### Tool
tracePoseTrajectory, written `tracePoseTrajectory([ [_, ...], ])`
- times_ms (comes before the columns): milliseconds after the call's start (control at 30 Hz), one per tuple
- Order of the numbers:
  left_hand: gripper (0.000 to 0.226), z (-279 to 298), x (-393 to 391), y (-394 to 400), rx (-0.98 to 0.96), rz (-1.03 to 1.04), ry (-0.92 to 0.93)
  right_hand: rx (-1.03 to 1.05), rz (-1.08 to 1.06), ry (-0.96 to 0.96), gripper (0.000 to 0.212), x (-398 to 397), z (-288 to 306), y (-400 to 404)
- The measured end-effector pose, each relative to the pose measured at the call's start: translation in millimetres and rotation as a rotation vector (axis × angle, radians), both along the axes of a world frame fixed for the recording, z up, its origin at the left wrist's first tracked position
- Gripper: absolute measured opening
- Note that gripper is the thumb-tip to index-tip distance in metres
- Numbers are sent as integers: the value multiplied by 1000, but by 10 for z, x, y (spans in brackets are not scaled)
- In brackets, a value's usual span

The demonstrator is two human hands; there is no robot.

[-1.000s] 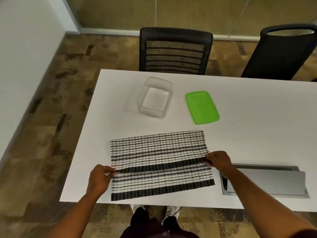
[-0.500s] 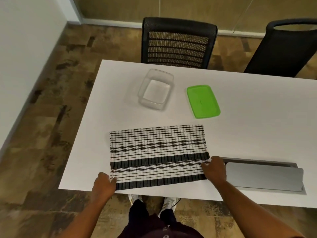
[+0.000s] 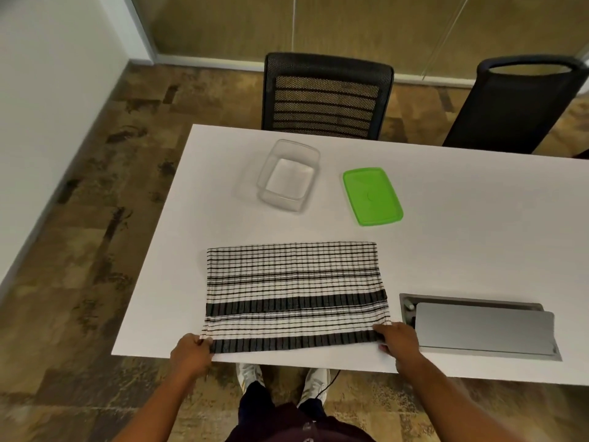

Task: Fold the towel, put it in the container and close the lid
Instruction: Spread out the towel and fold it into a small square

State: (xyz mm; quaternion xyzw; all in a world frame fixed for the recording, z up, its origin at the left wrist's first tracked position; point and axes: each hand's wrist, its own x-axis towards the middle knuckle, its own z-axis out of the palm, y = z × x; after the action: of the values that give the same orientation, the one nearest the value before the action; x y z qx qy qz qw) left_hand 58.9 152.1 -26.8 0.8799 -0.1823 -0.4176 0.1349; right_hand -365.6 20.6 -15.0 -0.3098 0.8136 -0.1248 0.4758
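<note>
Both hands pinch towel [image 3: 294, 293] near corners | long axis left-right

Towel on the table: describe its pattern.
White towel with thin black grid lines and two thick black bands; the head view shows it.

Towel [image 3: 294, 295] woven cloth, ribbed, matt. Container [image 3: 288, 175] clear smooth plastic; lid [image 3: 372, 196] green plastic, slight sheen. Table [image 3: 478, 237] smooth matt white, hatch [image 3: 484, 328] brushed grey metal, chair [image 3: 326, 97] backs black mesh, floor [image 3: 95, 218] mottled brown.
</note>
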Motion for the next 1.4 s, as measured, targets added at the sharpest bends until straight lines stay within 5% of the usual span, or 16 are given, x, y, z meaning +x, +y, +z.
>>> tracePoseTrajectory([
  [133,26,12,88,133,-63,276,296,-8,-84,43,22,-113,-11,208],
  [300,12,156,29,187,-171,247,234,-186,-90,66,18,-63,102,350],
  [433,7,256,73,94,-333,106,206,-217,-161,-205,6,-55,227,180],
  [567,12,320,217,-131,-481,239,348,-135,-465,-614,8,-106,322,-71],
  [667,21,390,336,-313,-533,300,486,-145,-498,-705,12,-120,356,-292],
  [800,31,450,402,-538,-528,149,412,-173,-247,-445,12,-16,379,-570],
  [1000,17,370,508,-987,-525,124,189,-334,35,-15,12,135,312,-976],
  [1400,7,-33,612,-1673,-423,3,-67,-229,111,209,16,325,41,-1525],
])
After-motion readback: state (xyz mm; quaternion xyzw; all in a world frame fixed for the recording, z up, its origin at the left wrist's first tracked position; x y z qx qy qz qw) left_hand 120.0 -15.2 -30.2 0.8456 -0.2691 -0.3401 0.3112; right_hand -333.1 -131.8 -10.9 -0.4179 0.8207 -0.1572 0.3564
